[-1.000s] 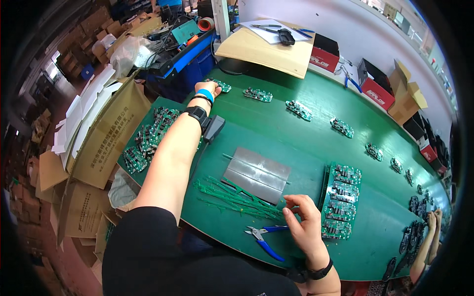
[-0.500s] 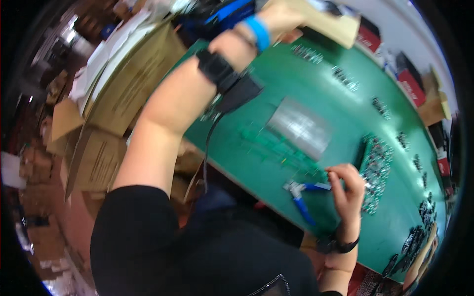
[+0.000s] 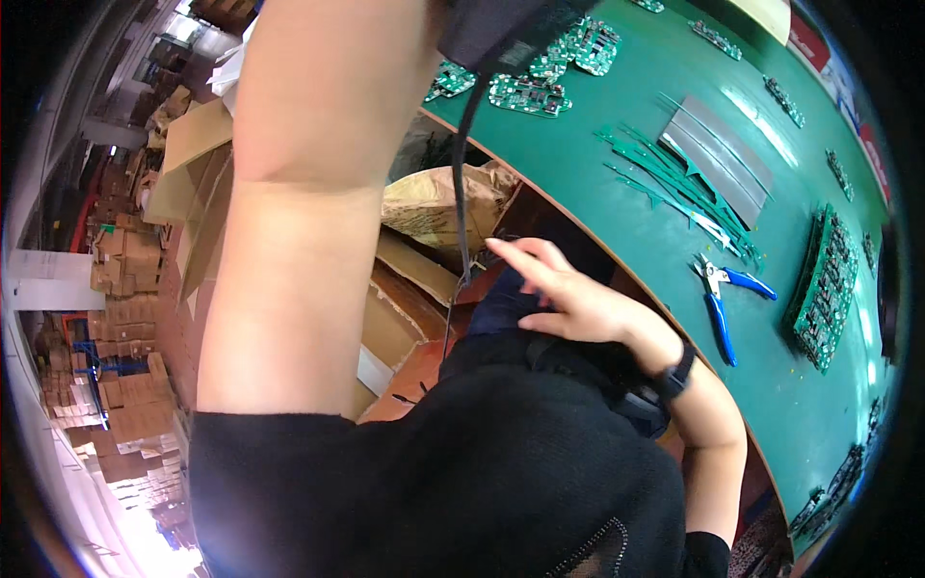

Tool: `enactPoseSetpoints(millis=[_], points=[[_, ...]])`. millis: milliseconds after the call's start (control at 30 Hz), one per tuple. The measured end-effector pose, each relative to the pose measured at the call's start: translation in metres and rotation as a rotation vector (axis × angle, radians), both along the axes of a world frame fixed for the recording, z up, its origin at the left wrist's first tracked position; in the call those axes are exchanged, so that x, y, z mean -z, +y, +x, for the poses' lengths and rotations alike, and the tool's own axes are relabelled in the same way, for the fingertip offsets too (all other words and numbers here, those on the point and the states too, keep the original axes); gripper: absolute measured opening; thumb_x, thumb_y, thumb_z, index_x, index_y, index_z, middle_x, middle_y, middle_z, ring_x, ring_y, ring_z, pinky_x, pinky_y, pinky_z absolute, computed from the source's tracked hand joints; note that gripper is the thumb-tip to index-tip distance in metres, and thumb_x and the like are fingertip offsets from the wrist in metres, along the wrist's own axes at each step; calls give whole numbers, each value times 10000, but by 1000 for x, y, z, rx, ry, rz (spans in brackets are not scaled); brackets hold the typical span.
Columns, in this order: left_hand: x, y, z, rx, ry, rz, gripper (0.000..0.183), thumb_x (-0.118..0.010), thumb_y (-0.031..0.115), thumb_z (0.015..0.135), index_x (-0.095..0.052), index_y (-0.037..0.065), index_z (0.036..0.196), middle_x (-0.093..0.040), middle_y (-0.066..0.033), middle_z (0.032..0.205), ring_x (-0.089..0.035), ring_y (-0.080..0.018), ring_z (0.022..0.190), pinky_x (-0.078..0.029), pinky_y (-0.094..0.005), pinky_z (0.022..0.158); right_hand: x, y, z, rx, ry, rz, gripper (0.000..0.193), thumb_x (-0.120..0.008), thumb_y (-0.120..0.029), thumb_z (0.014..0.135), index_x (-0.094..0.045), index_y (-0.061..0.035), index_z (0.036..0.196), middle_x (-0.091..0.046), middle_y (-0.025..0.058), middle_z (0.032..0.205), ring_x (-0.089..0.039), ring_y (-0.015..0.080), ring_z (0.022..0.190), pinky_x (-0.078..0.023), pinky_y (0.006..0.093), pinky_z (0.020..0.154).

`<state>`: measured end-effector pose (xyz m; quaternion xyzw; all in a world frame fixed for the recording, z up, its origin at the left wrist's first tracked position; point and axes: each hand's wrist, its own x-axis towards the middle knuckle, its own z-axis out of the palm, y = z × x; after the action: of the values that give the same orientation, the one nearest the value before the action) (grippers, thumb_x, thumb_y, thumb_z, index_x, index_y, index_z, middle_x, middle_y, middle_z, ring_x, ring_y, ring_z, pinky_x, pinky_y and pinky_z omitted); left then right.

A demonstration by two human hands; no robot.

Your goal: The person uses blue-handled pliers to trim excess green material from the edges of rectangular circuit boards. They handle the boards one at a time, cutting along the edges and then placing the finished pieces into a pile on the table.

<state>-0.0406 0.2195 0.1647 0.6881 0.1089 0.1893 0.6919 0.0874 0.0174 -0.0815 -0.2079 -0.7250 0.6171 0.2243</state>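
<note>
My left arm reaches up past the top edge, so the left hand is out of view. A black device with a dark cable hangs at that wrist. My right hand, with a black wristband, is held in front of my body, off the table's near edge. Its fingers are stretched and apart, with nothing visible in them. On the green table lie blue-handled cutting pliers, partly open. Beyond them is a pile of thin green strips, beside a grey rectangular plate.
Several loose circuit boards lie at the table's far left. A long stack of boards stands on the right, with more boards in a row behind. Opened cardboard boxes and brown paper fill the left side.
My right hand has left the strips and moved left off the table. My left hand has risen out of view. The whole view has shifted, uncovering boards at the far left.
</note>
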Motion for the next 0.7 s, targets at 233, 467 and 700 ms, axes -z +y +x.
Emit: enactPoseSetpoints(millis=[233, 467, 700], points=[[41, -44, -32, -88, 212, 51, 308, -598, 332, 927, -661, 35, 977, -682, -89, 843, -634, -159, 673, -526, -279, 622, 26, 1, -15, -205, 88, 18, 159, -703, -104, 841, -652, -14, 962, -647, 94, 869, -649, 247, 888, -499, 363, 803], [293, -165, -106, -317, 1032, 410, 878, -656, 631, 805, -505, -87, 1287, -557, -382, 1144, -579, -442, 1087, -464, -459, 928, 28, -10, -9, -273, 75, -119, 175, -741, -111, 807, -697, -18, 949, -703, 85, 912, -677, 226, 898, -511, 344, 829], [364, -192, -150, -573, 798, -33, 903, -763, 70, 725, -289, 75, 1493, -626, -72, 878, -564, -132, 742, -488, -293, 678, 17, -14, 9, -40, -198, -158, 133, -693, -14, 794, -681, 4, 925, -691, 105, 802, -676, 195, 767, -531, 320, 730]])
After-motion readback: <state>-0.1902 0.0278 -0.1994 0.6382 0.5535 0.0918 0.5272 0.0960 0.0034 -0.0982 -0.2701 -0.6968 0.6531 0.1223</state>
